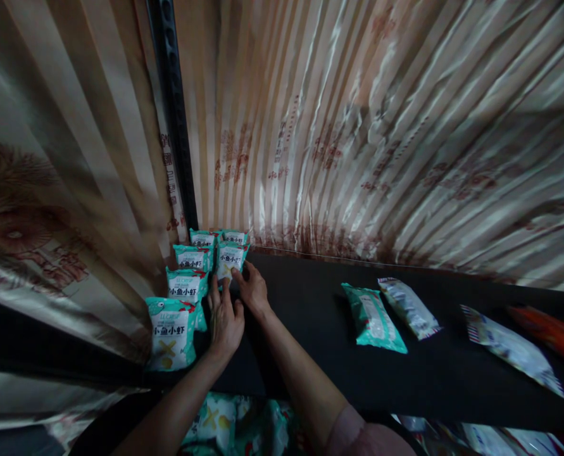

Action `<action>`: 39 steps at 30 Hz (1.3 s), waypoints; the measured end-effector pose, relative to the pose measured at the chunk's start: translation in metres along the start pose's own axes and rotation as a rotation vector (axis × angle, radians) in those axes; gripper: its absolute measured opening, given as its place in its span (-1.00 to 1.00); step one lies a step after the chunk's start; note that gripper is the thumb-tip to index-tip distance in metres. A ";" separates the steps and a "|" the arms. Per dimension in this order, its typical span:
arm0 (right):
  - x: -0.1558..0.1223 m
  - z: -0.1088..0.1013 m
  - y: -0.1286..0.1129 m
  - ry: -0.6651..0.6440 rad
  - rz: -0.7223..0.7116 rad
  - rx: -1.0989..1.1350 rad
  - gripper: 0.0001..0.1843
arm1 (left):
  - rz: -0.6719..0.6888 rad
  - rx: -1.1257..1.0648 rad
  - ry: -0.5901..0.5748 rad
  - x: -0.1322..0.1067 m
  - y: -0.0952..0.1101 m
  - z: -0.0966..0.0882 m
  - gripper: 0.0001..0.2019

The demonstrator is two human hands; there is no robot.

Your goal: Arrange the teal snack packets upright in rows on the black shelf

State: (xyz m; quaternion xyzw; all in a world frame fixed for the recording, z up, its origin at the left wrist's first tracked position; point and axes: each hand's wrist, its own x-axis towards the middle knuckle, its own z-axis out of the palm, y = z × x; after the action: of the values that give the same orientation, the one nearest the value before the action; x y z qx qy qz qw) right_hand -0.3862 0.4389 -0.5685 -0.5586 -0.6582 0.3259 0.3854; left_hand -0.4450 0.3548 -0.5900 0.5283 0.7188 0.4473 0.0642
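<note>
At the left of the frame, just below center height, a pillow-shaped snack bag [230,258] of teal and white film, printed with dark Chinese characters and yellow shapes, stands at the front of the right-hand column in a two-column group. Its right hand [254,290] neighbor grips the lower right edge, the thumb on the printed face and the other fingers curled at the side. The left hand [225,326] lies lower, its long fingers extended and slightly apart, tips at the bag's lower edge; how firmly they press cannot be told. Behind the gripped bag stands a matching rear bag [234,237]; to its left, a column of similar puffed bags [170,332] runs toward the viewer, with crimped top seams. All rest on a smooth, matte black shelf [300,329]. Right of center, a teal packet [374,316] lies beside a glossy silvery packet [409,307]; farther right lie a pale packet [514,348] with striped ends and an orange-red packet [550,330]. Pleated, sheeny curtains [272,95] with reddish plant motifs fill the upper frame, flanking a dark perforated post [170,63]. At the bottom edge, further teal bags [215,421] show below the shelf, near a pinkish sleeve [362,437].
</note>
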 end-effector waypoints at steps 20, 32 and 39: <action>-0.039 -0.013 0.010 0.061 0.016 0.034 -0.54 | 0.097 -0.041 -0.073 -0.016 0.012 -0.013 -0.49; -0.089 -0.060 0.018 0.113 -0.161 -0.111 -0.62 | 0.334 -0.022 -0.248 -0.057 0.030 -0.021 -0.52; -0.103 -0.107 0.038 0.231 -0.225 -0.310 -0.65 | 0.475 -0.035 -0.256 -0.076 0.040 -0.021 -0.57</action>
State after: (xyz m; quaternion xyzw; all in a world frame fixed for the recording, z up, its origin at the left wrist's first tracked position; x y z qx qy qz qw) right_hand -0.2669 0.3437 -0.5633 -0.5676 -0.7102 0.1097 0.4017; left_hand -0.3958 0.2823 -0.5777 0.7332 0.5529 0.3917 0.0567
